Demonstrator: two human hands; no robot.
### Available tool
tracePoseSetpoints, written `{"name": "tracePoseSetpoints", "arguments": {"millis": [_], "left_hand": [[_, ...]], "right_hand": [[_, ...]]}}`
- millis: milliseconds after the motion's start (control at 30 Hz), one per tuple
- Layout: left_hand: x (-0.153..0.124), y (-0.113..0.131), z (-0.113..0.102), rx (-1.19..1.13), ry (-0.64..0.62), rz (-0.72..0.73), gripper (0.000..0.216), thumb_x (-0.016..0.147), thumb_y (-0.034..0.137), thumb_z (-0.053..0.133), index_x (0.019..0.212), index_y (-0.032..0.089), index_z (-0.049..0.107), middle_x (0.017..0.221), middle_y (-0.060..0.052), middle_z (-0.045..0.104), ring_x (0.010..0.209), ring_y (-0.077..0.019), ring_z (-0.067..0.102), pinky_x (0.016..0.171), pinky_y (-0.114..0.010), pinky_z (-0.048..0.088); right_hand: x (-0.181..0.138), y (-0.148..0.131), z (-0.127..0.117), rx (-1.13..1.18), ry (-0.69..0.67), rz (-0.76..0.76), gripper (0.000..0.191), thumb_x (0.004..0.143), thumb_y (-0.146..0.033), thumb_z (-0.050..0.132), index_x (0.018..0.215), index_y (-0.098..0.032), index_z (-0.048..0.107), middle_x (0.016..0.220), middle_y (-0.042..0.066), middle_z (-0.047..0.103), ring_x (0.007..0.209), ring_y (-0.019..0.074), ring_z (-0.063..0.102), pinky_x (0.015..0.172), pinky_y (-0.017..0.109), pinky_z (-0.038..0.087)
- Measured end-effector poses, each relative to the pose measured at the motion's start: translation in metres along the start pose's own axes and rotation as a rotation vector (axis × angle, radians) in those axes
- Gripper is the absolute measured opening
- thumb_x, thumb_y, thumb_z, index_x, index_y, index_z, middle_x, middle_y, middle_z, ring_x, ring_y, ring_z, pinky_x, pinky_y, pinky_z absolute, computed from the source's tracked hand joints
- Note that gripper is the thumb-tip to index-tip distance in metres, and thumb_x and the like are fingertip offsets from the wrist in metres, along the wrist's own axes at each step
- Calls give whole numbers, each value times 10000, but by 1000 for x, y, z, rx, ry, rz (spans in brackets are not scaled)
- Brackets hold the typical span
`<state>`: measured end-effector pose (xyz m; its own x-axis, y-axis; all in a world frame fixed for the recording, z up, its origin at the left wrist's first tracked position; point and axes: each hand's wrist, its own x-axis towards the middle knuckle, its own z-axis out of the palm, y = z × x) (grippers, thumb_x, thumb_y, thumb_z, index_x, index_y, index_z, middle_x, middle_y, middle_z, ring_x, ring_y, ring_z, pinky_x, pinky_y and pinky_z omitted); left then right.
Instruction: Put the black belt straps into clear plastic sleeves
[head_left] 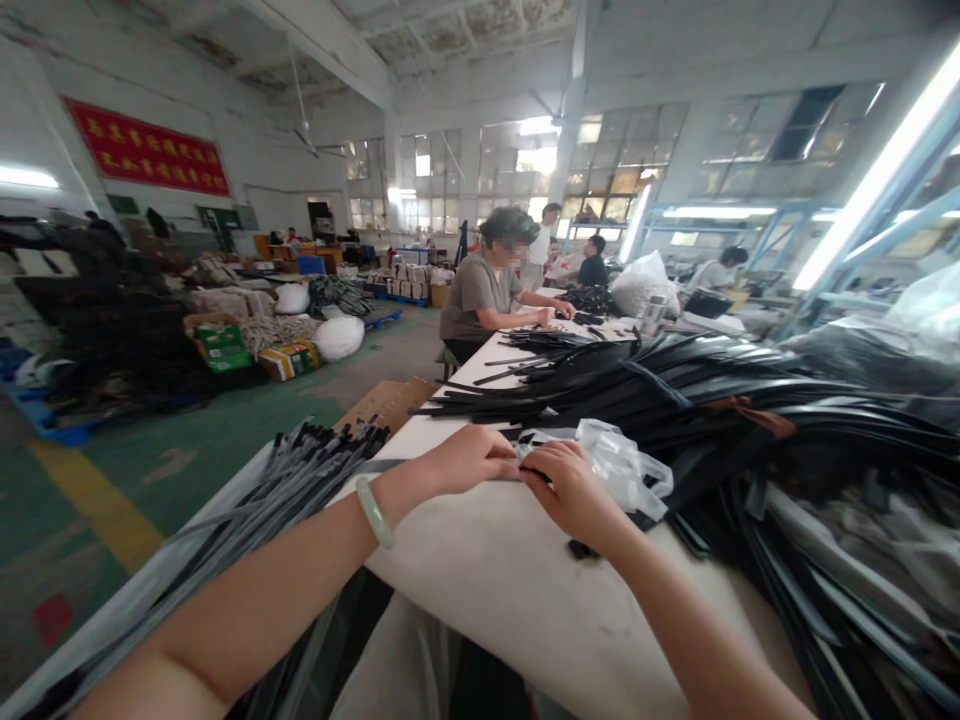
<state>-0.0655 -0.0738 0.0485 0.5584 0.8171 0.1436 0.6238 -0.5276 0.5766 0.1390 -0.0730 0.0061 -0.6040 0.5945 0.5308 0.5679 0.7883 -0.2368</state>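
My left hand (469, 460), with a pale bangle (373, 512) on its wrist, is closed over the white table, thumb and fingers pinched together. A dark flat strip (379, 466) runs out to its left and appears to pass into its grip. Just to the right, nearly touching, my right hand (568, 488) has its fingers curled round a black end of what seems the same strip. The fingers hide most of that part. Behind and beside the right hand lies a crumpled heap of clear plastic (622, 465). A small black piece (581, 549) rests under the right wrist.
A large pile of long black strips (720, 380) covers the table's right and far side. More strips (300, 475) lie bundled at the left, beside cardboard (386, 402). Across the white tabletop (480, 560), a seated person (480, 295) works at the far end.
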Motion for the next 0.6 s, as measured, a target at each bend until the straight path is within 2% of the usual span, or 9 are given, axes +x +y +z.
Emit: {"name": "tracePoseSetpoints", "arguments": {"millis": [67, 100, 200, 233, 300, 367, 433, 533, 600], "left_hand": [[-17, -12, -11, 23, -17, -16, 487, 741, 416, 666, 1141, 144, 606, 1070, -87, 665, 938, -211, 600, 771, -255, 416], [-28, -18, -16, 67, -44, -49, 503, 741, 441, 663, 1144, 149, 593, 1090, -96, 651, 962, -223, 590, 786, -265, 415], [-73, -37, -28, 278, -65, -183, 272, 850, 410, 507, 896, 173, 633, 925, -72, 665, 856, -215, 595, 729, -268, 403], [-93, -43, -32, 351, -18, -237, 272, 879, 388, 445, 839, 184, 620, 874, -59, 662, 816, -208, 595, 706, -269, 395], [-137, -57, -45, 502, 159, -390, 308, 899, 395, 369, 830, 201, 599, 840, -45, 657, 794, -212, 596, 692, -277, 384], [-188, -73, -69, 636, 329, -594, 351, 889, 447, 334, 855, 207, 589, 810, -29, 657, 777, -225, 599, 682, -284, 382], [-238, -89, -99, 712, 486, -747, 397, 856, 522, 334, 940, 210, 565, 866, -1, 663, 851, -244, 597, 726, -291, 388], [-290, -107, -138, 657, 496, -918, 417, 848, 546, 299, 907, 221, 553, 807, 57, 658, 841, -210, 591, 722, -256, 386], [-305, -121, -151, 605, 476, -984, 406, 842, 513, 312, 825, 200, 570, 766, 28, 661, 810, -206, 599, 696, -245, 389]], "right_hand": [[-1, 1, 0, 36, 19, -3, 199, 936, -266, 464, 819, -184, 603, 784, 45, 628, 797, 196, 547, 805, 345, 356], [-1, 0, 0, 44, 21, -8, 195, 935, -271, 468, 826, -183, 603, 794, 49, 631, 804, 199, 549, 806, 349, 360], [0, -4, 0, 39, 4, -32, 190, 938, -281, 467, 847, -193, 608, 827, 55, 643, 839, 207, 560, 858, 377, 366], [0, -5, 1, 21, 7, -34, 175, 938, -293, 470, 900, -200, 613, 880, 64, 651, 881, 217, 564, 898, 398, 358], [1, -5, 3, -34, 32, -20, 218, 933, -337, 482, 1083, -214, 582, 1050, 91, 639, 1003, 246, 553, 977, 446, 326], [0, 2, 6, -106, 95, 26, 359, 927, -378, 480, 1246, -213, 487, 1200, 114, 583, 1113, 269, 515, 1019, 475, 302], [-1, 13, 8, -173, 172, 85, 393, 931, -387, 447, 1282, -211, 450, 1233, 116, 566, 1140, 274, 509, 1027, 481, 307], [-7, 34, 13, -257, 238, 159, 362, 929, -388, 402, 1236, -222, 497, 1172, 107, 603, 1090, 283, 548, 999, 487, 342], [-11, 49, 19, -306, 246, 171, 380, 916, -420, 396, 1215, -223, 524, 1145, 111, 616, 1058, 299, 564, 978, 503, 353]]}}
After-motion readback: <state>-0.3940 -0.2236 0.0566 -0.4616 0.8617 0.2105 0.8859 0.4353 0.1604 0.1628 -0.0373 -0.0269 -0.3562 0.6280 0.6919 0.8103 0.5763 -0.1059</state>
